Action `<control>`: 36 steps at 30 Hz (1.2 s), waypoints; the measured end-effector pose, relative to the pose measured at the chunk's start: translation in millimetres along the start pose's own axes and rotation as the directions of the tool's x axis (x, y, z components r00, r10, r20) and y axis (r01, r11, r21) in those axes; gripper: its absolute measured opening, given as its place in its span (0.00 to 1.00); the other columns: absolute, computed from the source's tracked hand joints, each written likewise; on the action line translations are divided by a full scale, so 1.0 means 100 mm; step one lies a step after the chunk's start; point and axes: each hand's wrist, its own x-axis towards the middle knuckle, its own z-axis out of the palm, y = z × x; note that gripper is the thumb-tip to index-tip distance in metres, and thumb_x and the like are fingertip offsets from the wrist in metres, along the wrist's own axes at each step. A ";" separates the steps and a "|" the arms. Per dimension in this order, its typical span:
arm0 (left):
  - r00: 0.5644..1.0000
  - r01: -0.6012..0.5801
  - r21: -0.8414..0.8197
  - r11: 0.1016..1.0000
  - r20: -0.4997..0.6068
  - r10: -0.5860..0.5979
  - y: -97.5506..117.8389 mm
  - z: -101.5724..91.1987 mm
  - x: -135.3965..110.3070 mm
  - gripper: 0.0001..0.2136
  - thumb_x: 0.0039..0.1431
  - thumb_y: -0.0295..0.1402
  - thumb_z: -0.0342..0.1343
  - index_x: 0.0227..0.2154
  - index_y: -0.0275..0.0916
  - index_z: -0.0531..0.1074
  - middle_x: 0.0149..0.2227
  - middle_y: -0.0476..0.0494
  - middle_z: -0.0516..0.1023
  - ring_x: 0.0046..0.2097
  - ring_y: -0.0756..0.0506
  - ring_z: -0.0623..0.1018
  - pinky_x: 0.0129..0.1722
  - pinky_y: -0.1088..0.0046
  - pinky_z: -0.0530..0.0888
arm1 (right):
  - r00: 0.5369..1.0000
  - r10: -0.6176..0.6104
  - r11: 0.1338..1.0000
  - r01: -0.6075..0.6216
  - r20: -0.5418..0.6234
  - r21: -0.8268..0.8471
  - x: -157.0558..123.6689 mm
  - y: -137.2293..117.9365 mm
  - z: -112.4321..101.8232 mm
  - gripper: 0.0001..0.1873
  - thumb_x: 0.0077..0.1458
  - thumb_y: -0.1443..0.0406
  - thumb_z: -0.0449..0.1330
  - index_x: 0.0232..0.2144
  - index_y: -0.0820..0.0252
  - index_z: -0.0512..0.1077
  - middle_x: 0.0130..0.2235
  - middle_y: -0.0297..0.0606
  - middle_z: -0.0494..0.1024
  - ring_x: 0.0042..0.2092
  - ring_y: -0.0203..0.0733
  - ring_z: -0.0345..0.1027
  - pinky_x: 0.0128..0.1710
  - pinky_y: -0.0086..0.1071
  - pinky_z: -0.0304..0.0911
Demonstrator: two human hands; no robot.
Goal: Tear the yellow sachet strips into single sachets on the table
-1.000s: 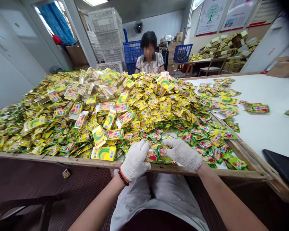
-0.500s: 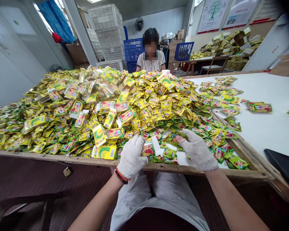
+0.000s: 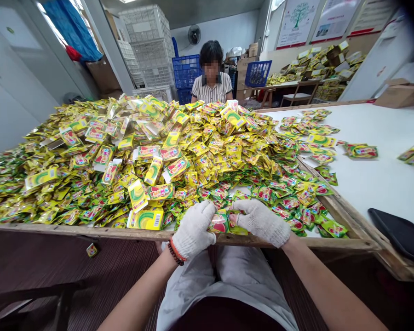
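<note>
From the head camera, here are two white-gloved hands working low at the near wooden rim (image 3: pixel 89 231) of the tabletop (image 3: pixel 355 184). The left hand (image 3: pixel 195 230) is closed around one end of a small box (image 3: pixel 220 223) printed with a red melon slice, and that box sits right between the two hands, just over the edge. The right hand (image 3: pixel 262 222) is in at the other end, fingers drawn narrow; whether they pinch a packet or the box itself, I cannot tell. Just beyond rises a huge heap of yellow and green packets (image 3: pixel 224 156), small cartons scattered over its left half. One yellow carton (image 3: pixel 145 219) lies flat near the left hand, barcode up. Over right, a dark flat object (image 3: pixel 396 233) lies by the rim, and across the heap sits a person in a striped shirt (image 3: pixel 212 89).
</note>
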 end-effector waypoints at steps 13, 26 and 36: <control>1.000 0.012 0.097 0.995 -0.011 -0.011 0.06 0.02 -0.03 0.26 0.43 0.28 0.55 0.49 0.39 0.63 0.52 0.39 0.66 0.52 0.38 0.67 0.51 0.61 0.67 | 0.997 0.073 0.992 -0.074 0.010 0.102 -0.07 0.09 0.04 0.15 0.53 0.62 0.57 0.42 0.60 0.75 0.40 0.39 0.79 0.41 0.44 0.71 0.43 0.35 0.64; 0.987 0.137 0.082 0.987 -0.098 -0.129 0.14 0.04 0.00 0.25 0.43 0.28 0.54 0.49 0.39 0.63 0.48 0.41 0.68 0.49 0.39 0.68 0.49 0.62 0.67 | 0.962 0.266 0.656 -0.229 0.064 0.719 -0.23 -0.14 0.24 0.19 0.51 0.58 0.58 0.43 0.57 0.59 0.33 0.33 0.75 0.17 0.29 0.62 0.16 0.26 0.57; 0.992 0.101 0.112 0.989 -0.091 -0.091 0.22 0.10 0.00 0.28 0.44 0.28 0.57 0.52 0.39 0.63 0.50 0.39 0.68 0.50 0.37 0.68 0.49 0.58 0.68 | 0.972 0.213 0.787 -0.231 0.100 0.572 -0.22 -0.10 0.26 0.12 0.54 0.57 0.57 0.36 0.57 0.62 0.17 0.24 0.68 0.14 0.30 0.58 0.15 0.24 0.50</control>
